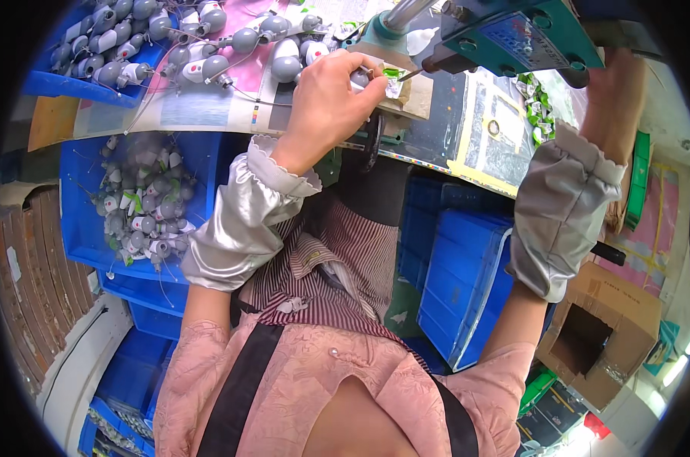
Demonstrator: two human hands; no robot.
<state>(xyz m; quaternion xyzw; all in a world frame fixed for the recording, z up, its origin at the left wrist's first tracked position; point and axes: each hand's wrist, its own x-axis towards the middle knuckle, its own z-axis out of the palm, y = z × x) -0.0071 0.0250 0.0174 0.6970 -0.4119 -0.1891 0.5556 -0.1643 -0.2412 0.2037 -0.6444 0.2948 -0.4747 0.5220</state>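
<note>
I see my left hand (331, 99) pinching a small grey-and-white plastic part (362, 77) with a green tag, fingers closed round it, at twelve o'clock under the teal metal press machine (512, 34). My right hand (615, 84) reaches up behind the press at two o'clock; I cannot tell its grip. The paper-covered workbench (208, 107) runs across the top, heaped with similar grey bulb-shaped parts (208, 46) at eleven. A blue plastic bin (78, 221) of such parts sits at nine, stacked blue crates (467, 266) at four, an open cardboard box (596, 335) at five.
</note>
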